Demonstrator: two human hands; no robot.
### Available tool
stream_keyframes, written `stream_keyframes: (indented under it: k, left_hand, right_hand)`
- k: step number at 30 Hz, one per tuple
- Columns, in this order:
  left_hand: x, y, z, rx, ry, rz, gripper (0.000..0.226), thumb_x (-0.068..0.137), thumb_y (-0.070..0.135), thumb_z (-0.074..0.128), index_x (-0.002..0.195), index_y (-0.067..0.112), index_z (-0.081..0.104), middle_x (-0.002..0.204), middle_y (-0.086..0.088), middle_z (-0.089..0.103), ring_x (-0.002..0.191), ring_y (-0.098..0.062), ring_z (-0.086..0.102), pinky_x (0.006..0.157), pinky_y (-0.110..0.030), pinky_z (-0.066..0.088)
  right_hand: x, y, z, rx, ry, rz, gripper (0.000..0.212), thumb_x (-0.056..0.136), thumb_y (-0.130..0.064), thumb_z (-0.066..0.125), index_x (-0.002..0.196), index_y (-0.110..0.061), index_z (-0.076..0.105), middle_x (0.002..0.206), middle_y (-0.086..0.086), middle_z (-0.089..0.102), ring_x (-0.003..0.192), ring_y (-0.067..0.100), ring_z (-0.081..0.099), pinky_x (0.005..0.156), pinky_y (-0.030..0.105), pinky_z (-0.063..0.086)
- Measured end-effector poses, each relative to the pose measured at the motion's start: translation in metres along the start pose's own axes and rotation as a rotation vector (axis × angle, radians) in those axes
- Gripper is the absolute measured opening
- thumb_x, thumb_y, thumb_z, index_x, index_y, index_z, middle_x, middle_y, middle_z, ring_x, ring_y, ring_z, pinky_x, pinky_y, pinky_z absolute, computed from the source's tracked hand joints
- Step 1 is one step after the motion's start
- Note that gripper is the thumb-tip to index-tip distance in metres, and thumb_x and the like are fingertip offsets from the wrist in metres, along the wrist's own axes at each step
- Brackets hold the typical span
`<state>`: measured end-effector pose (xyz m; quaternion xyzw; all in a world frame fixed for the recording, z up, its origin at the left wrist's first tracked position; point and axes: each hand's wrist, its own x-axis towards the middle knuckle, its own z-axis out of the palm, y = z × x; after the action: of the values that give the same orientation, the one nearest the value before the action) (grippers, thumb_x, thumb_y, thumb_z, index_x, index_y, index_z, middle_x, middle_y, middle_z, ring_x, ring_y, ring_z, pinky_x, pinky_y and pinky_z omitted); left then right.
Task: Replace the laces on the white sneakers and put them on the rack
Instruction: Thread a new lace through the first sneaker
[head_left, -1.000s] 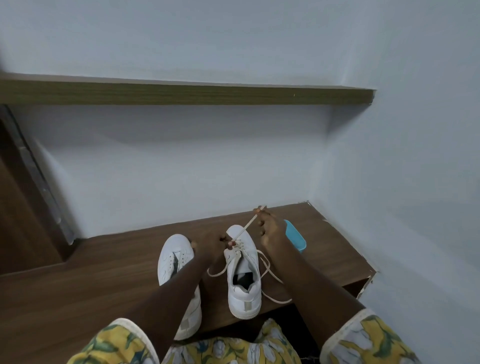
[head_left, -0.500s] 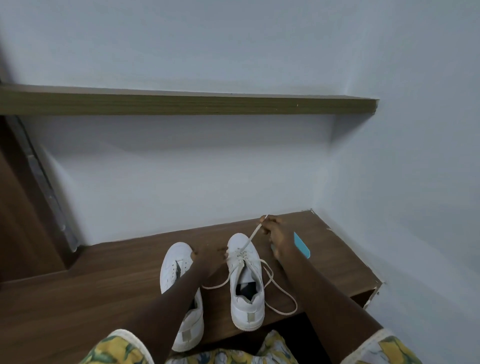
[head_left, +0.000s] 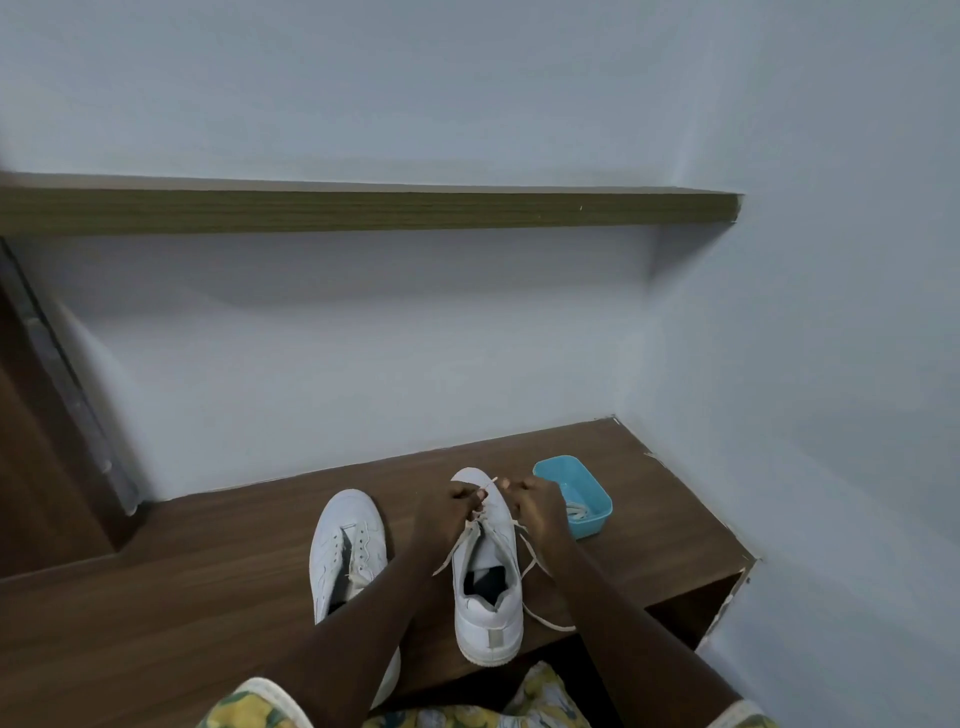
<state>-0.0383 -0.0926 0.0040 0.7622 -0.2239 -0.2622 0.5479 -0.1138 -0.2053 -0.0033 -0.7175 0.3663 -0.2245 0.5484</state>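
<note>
Home shoe nook: wooden bench (head_left: 208, 597), wall shelf (head_left: 363, 210), painted walls.

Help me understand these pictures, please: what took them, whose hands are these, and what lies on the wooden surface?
There is no machine here. A person wears one camera on the head, looking forward and down, so you see their own two arms from above. The left hand and right hand meet over the front of a white sneaker. Their fingers are curled and appear to pinch its beige lace, whose loose ends trail to both sides. A second white sneaker lies to its left, partly hidden by the left arm. To the right sits a blue tub holding what looks like another lace. Everything rests on a wooden bench, and a shelf hangs on the wall above.
</note>
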Motion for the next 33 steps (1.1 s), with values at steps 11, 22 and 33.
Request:
stream_keyframes:
  k: [11, 22, 33]
  left_hand:
    - [-0.002, -0.022, 0.008, 0.587, 0.048, 0.082, 0.027, 0.095, 0.026, 0.052, 0.111, 0.013, 0.070, 0.112, -0.002, 0.068, 0.099, -0.014, 0.060, 0.078, -0.015, 0.038]
    - [0.000, -0.036, 0.023, 0.705, 0.078, 0.161, 0.026, 0.094, 0.026, 0.052, 0.107, 0.011, 0.069, 0.106, -0.006, 0.068, 0.082, -0.012, 0.052, 0.055, -0.010, 0.032]
    - [0.004, -0.032, 0.028, 0.926, 0.086, 0.143, 0.030, 0.095, 0.031, 0.044, 0.100, 0.018, 0.071, 0.097, 0.000, 0.070, 0.087, -0.013, 0.064, 0.065, -0.018, 0.037]
  right_hand:
    - [-0.015, 0.035, 0.019, -0.737, -0.072, -0.191, 0.029, 0.097, -0.018, 0.047, 0.123, -0.010, 0.057, 0.121, 0.007, 0.062, 0.111, 0.018, 0.058, 0.089, 0.022, 0.044]
    - [-0.011, 0.044, 0.013, -0.502, -0.017, -0.023, 0.026, 0.090, -0.013, 0.057, 0.113, -0.007, 0.068, 0.113, 0.007, 0.068, 0.105, 0.018, 0.062, 0.088, 0.021, 0.042]
    - [-0.011, 0.047, 0.014, -0.416, -0.013, 0.026, 0.028, 0.090, -0.008, 0.055, 0.116, -0.006, 0.066, 0.117, 0.009, 0.067, 0.108, 0.019, 0.060, 0.087, 0.018, 0.040]
